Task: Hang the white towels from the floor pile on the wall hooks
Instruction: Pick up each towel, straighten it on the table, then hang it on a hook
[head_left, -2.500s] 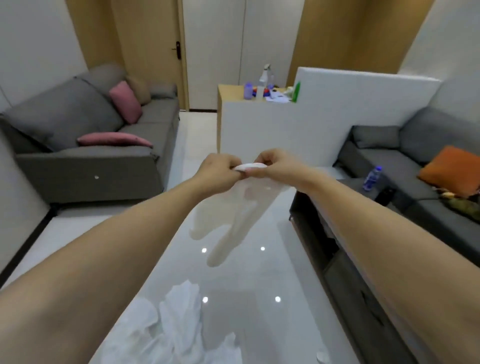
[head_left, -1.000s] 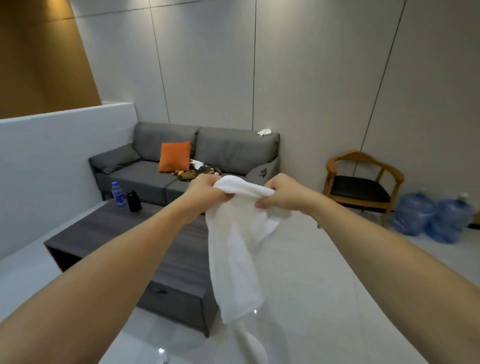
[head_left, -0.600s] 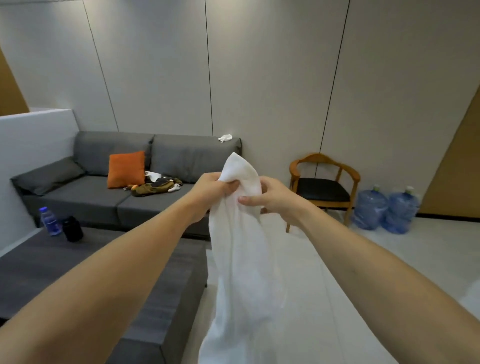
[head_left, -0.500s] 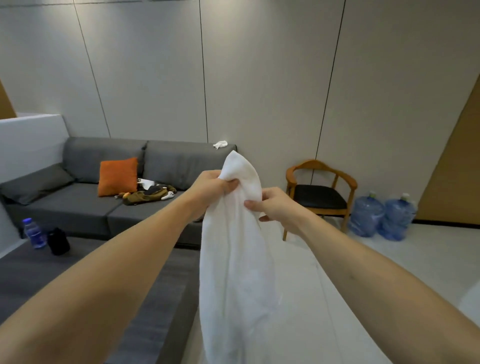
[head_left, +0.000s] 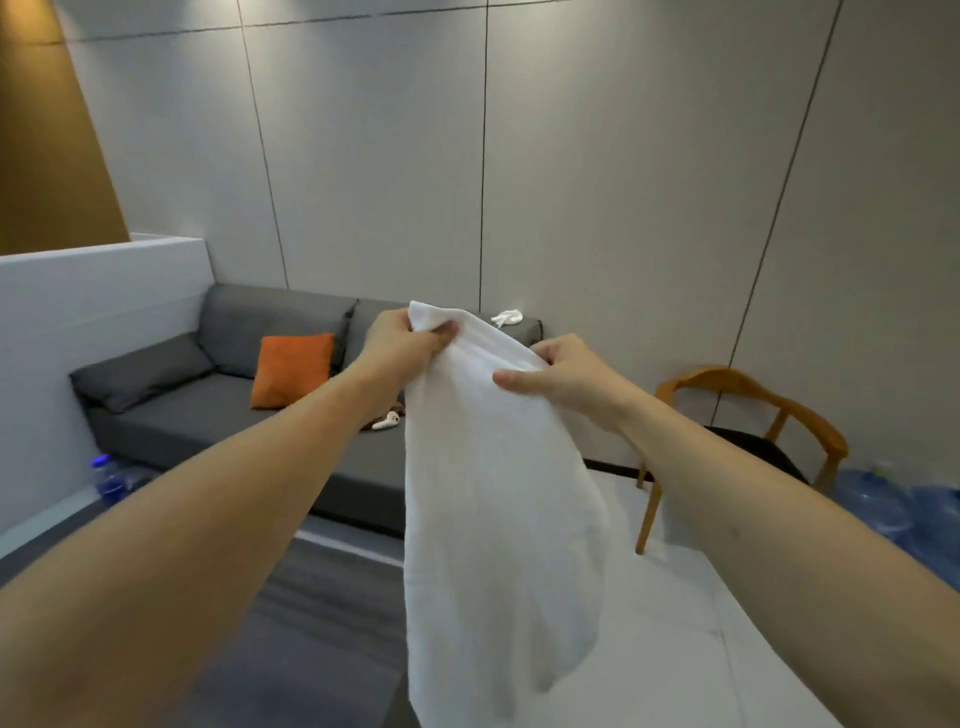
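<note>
Hands: left hand (head_left: 402, 340), right hand (head_left: 558, 371) on white towel (head_left: 493, 493) top edge

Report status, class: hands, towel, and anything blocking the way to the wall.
Left hand and right hand both grip the white towel by its top edge. Towel hangs free. No hooks visible. Grey sofa and wooden chair line the wall.
</note>
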